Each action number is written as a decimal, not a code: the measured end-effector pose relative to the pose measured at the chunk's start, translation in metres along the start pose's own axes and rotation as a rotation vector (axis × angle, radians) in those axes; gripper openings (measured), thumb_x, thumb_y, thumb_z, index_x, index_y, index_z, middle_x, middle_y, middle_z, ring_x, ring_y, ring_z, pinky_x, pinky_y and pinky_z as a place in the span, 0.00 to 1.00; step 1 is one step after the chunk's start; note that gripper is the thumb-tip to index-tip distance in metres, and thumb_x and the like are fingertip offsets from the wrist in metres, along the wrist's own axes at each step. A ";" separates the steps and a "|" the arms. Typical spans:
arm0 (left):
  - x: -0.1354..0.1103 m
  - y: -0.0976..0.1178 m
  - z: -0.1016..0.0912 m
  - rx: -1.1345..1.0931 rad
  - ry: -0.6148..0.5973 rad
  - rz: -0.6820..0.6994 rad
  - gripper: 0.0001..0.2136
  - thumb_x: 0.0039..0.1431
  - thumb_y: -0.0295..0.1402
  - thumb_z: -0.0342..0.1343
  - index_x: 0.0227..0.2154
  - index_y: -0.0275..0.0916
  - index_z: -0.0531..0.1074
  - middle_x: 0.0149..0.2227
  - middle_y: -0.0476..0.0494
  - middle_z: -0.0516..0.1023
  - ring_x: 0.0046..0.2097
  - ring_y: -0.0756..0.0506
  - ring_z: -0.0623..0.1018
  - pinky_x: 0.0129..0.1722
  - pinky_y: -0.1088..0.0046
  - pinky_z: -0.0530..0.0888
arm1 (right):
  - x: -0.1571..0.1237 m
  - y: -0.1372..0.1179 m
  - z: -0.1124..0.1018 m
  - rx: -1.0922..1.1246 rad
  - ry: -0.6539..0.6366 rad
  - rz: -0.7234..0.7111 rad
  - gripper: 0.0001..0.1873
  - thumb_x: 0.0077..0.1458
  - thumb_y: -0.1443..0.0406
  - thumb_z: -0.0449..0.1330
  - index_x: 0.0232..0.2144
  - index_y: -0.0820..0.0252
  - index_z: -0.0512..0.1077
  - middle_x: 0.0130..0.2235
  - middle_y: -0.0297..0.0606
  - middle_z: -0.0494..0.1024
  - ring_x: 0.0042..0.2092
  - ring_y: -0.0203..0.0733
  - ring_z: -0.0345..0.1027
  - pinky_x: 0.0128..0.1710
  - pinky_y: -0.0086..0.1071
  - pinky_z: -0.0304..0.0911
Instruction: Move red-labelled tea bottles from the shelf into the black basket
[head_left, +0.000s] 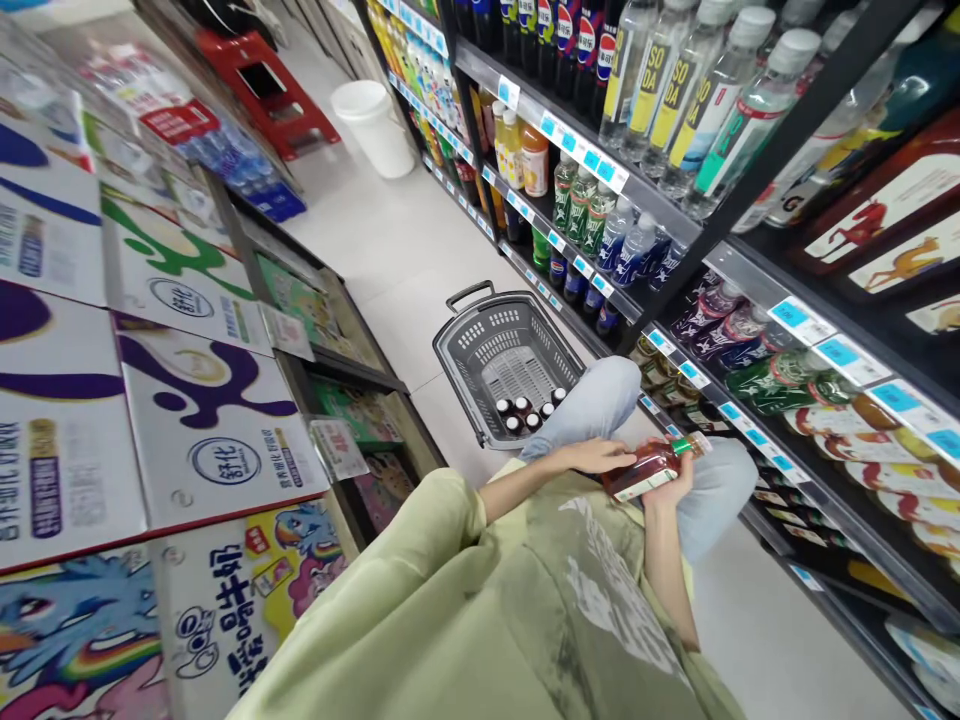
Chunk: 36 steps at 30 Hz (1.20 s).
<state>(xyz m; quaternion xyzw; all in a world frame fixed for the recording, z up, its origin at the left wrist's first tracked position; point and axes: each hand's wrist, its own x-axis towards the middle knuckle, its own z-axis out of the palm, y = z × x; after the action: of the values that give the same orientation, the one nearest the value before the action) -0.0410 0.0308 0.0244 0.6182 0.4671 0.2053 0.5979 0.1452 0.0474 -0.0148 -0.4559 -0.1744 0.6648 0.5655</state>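
A reddish-brown drink bottle (643, 470) with a green neck band and a pale cap lies tilted across my lap, its cap pointing right. My right hand (667, 488) is wrapped round it from below, near the neck end. At the bottle's lower end, my left hand (600, 456) rests its fingers against the side. Just beyond my knees, a grey plastic shopping basket (480, 350) stands on the floor. Several dark bottles with white caps (523, 407) are grouped at its near end, partly hidden by my knee.
Drink shelves (720, 250) line the right side, close to my right knee. Stacked milk cartons (217, 430) rise on the left. Farther along the aisle are a white bucket (375, 125), a red stool (262, 90) and shrink-wrapped water bottles (232, 160).
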 end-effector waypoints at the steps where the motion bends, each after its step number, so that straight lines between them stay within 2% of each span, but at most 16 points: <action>1: -0.002 0.003 -0.001 0.046 0.051 0.023 0.20 0.71 0.48 0.50 0.44 0.38 0.80 0.44 0.38 0.84 0.45 0.40 0.83 0.48 0.67 0.78 | 0.000 0.001 -0.001 -0.017 -0.015 -0.008 0.27 0.52 0.41 0.64 0.42 0.55 0.73 0.34 0.33 0.82 0.34 0.43 0.77 0.38 0.39 0.74; 4: -0.007 0.018 -0.010 0.164 0.244 0.134 0.20 0.71 0.46 0.52 0.56 0.38 0.74 0.51 0.35 0.79 0.53 0.40 0.79 0.57 0.64 0.73 | -0.004 0.008 -0.001 -0.126 -0.077 -0.012 0.25 0.51 0.45 0.65 0.41 0.56 0.74 0.35 0.34 0.81 0.35 0.43 0.77 0.40 0.38 0.74; 6: -0.010 0.032 -0.018 0.217 0.319 0.202 0.22 0.71 0.47 0.54 0.59 0.38 0.71 0.48 0.37 0.80 0.50 0.42 0.79 0.54 0.66 0.74 | -0.009 0.015 0.002 -0.247 -0.125 -0.014 0.26 0.46 0.47 0.68 0.43 0.56 0.75 0.37 0.35 0.82 0.38 0.45 0.78 0.43 0.39 0.73; 8: -0.012 0.046 -0.027 0.286 0.302 0.215 0.22 0.68 0.48 0.59 0.57 0.39 0.72 0.45 0.40 0.81 0.46 0.42 0.81 0.48 0.69 0.75 | -0.013 0.021 0.006 -0.365 -0.209 -0.023 0.29 0.42 0.49 0.71 0.45 0.56 0.75 0.42 0.37 0.82 0.43 0.47 0.78 0.47 0.40 0.73; 10: -0.015 0.058 -0.036 0.422 0.270 0.169 0.20 0.64 0.49 0.62 0.50 0.40 0.75 0.44 0.41 0.82 0.44 0.41 0.82 0.43 0.69 0.74 | -0.016 0.024 0.013 -0.469 -0.332 -0.033 0.30 0.43 0.51 0.73 0.47 0.56 0.74 0.46 0.39 0.82 0.48 0.48 0.78 0.50 0.40 0.72; 14: -0.024 0.073 -0.048 0.594 0.268 -0.008 0.15 0.64 0.48 0.59 0.39 0.41 0.77 0.34 0.43 0.82 0.36 0.41 0.81 0.34 0.70 0.70 | -0.026 0.017 0.035 -0.642 -0.491 -0.099 0.25 0.48 0.54 0.73 0.45 0.57 0.74 0.44 0.40 0.82 0.45 0.46 0.77 0.48 0.38 0.74; 16: -0.034 0.078 -0.050 0.578 0.283 -0.010 0.12 0.63 0.45 0.59 0.37 0.41 0.77 0.31 0.44 0.82 0.33 0.42 0.80 0.31 0.71 0.68 | -0.036 0.005 0.046 -0.690 -0.511 -0.120 0.27 0.48 0.55 0.74 0.48 0.58 0.74 0.45 0.40 0.82 0.46 0.46 0.77 0.49 0.39 0.74; 19: -0.055 0.085 -0.052 0.491 0.378 0.069 0.09 0.60 0.41 0.60 0.34 0.42 0.76 0.30 0.46 0.81 0.31 0.46 0.78 0.31 0.72 0.68 | -0.053 -0.026 0.056 -0.674 -0.540 -0.117 0.35 0.47 0.55 0.76 0.56 0.55 0.74 0.56 0.45 0.79 0.57 0.51 0.74 0.60 0.45 0.69; 21: -0.071 0.092 -0.060 0.431 0.534 0.085 0.09 0.60 0.42 0.60 0.32 0.42 0.74 0.29 0.48 0.80 0.30 0.47 0.77 0.31 0.73 0.68 | -0.061 -0.055 0.054 -0.526 -0.515 -0.149 0.37 0.50 0.48 0.74 0.60 0.50 0.73 0.57 0.45 0.79 0.59 0.54 0.74 0.63 0.52 0.65; 22: -0.080 0.095 -0.067 0.408 0.628 0.081 0.10 0.60 0.42 0.61 0.32 0.42 0.73 0.28 0.50 0.79 0.30 0.48 0.76 0.31 0.74 0.67 | -0.062 -0.070 0.049 -0.423 -0.464 -0.189 0.36 0.52 0.43 0.70 0.60 0.47 0.73 0.55 0.45 0.81 0.57 0.56 0.75 0.61 0.56 0.66; 25: -0.098 0.101 -0.097 0.381 0.932 0.018 0.11 0.59 0.43 0.61 0.32 0.42 0.71 0.26 0.53 0.76 0.29 0.49 0.75 0.31 0.74 0.67 | -0.056 -0.110 0.026 -0.218 -0.243 -0.354 0.34 0.57 0.32 0.56 0.50 0.47 0.79 0.40 0.44 0.84 0.47 0.59 0.80 0.51 0.60 0.70; 27: -0.103 0.098 -0.119 0.406 1.109 -0.042 0.11 0.60 0.44 0.61 0.33 0.42 0.70 0.27 0.53 0.75 0.30 0.49 0.75 0.33 0.74 0.68 | -0.048 -0.124 0.006 -0.220 -0.155 -0.393 0.38 0.58 0.30 0.52 0.44 0.52 0.82 0.35 0.46 0.83 0.46 0.62 0.80 0.48 0.59 0.70; 29: -0.102 0.085 -0.137 0.458 1.211 -0.109 0.11 0.62 0.43 0.61 0.35 0.41 0.70 0.28 0.52 0.76 0.31 0.47 0.76 0.34 0.73 0.69 | -0.044 -0.127 -0.014 -0.272 -0.091 -0.378 0.41 0.59 0.30 0.51 0.47 0.55 0.81 0.37 0.48 0.84 0.48 0.64 0.79 0.50 0.60 0.69; 30: -0.099 0.076 -0.143 0.491 1.219 -0.140 0.10 0.63 0.42 0.60 0.36 0.41 0.71 0.29 0.50 0.76 0.33 0.46 0.77 0.36 0.72 0.70 | -0.044 -0.124 -0.024 -0.324 -0.043 -0.384 0.41 0.60 0.32 0.50 0.50 0.56 0.80 0.40 0.49 0.84 0.50 0.64 0.78 0.51 0.61 0.68; 33: -0.087 0.037 -0.153 0.607 1.099 -0.239 0.09 0.67 0.40 0.59 0.40 0.40 0.72 0.37 0.44 0.78 0.39 0.43 0.79 0.41 0.70 0.72 | -0.056 -0.103 -0.054 -0.728 0.062 -0.487 0.37 0.65 0.38 0.52 0.51 0.62 0.80 0.50 0.52 0.82 0.58 0.63 0.74 0.61 0.64 0.60; 36: -0.074 -0.010 -0.155 0.679 0.940 -0.365 0.12 0.70 0.41 0.57 0.47 0.38 0.73 0.46 0.38 0.77 0.45 0.40 0.80 0.45 0.68 0.74 | -0.076 -0.074 -0.081 -1.187 -0.043 -0.577 0.29 0.67 0.45 0.55 0.49 0.62 0.81 0.59 0.53 0.78 0.70 0.63 0.60 0.70 0.65 0.47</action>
<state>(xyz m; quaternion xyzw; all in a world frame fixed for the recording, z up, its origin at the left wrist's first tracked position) -0.2060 0.0531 0.0691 0.5273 0.8191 0.1899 0.1225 0.2500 -0.0229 0.0289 -0.6118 -0.6378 0.2863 0.3700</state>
